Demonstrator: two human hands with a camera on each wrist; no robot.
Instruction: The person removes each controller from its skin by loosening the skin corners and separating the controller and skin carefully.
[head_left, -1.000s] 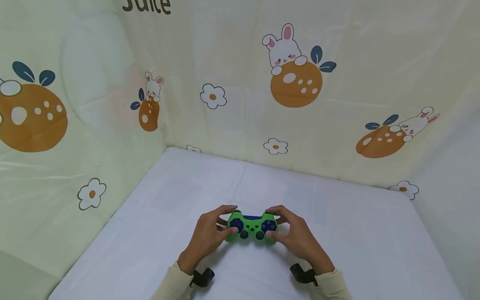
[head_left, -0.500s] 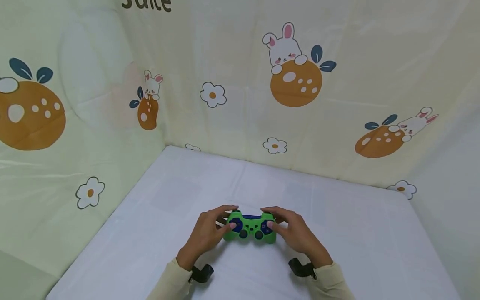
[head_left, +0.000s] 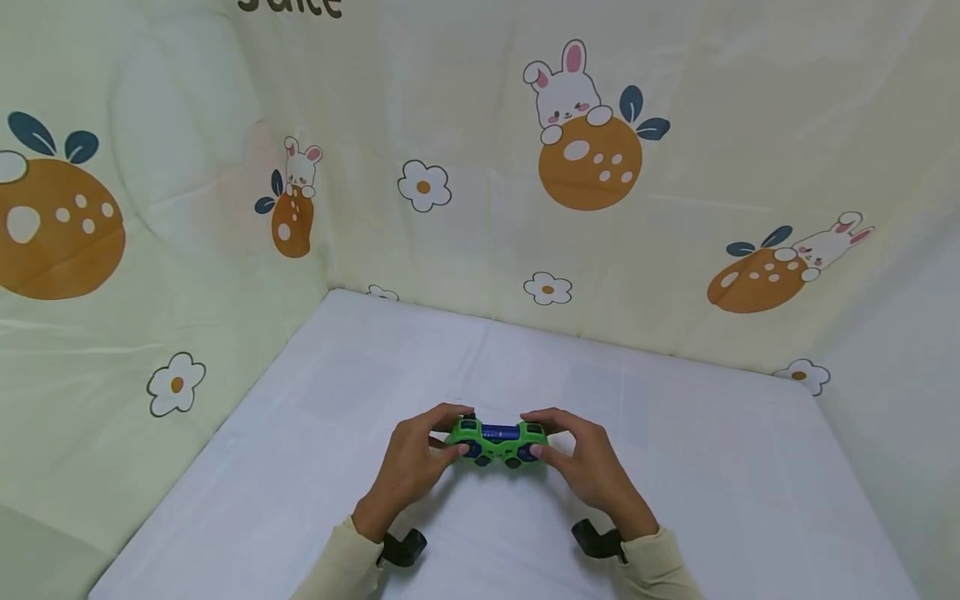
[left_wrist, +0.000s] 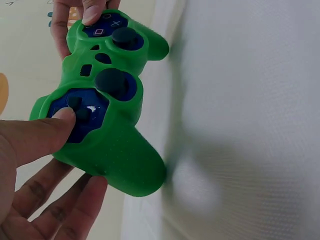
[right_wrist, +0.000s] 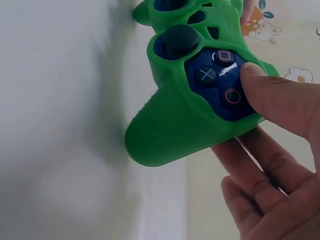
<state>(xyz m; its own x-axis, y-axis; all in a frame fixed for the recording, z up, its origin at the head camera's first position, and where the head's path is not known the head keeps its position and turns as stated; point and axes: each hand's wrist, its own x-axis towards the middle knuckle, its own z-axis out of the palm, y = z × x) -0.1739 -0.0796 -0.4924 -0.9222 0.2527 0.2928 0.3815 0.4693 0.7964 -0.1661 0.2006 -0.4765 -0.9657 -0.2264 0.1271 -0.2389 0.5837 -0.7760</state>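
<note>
A green game controller (head_left: 498, 433) with blue panels is held at the lower centre of the head view, in front of a white surface (head_left: 540, 367). Its left end is gripped by the left hand (head_left: 408, 462), which is partly closed, with the thumb on the directional pad (left_wrist: 82, 109) and the index finger over the top edge. Its right end is gripped by the right hand (head_left: 598, 467), likewise partly closed, with the thumb on the symbol-marked button panel (right_wrist: 215, 92). Whether the controller touches the surface cannot be told. A black device (head_left: 405, 547) is worn at the left wrist and another (head_left: 595, 540) at the right. A printed sheet (head_left: 480, 242) is seen across the upper frame.
</note>
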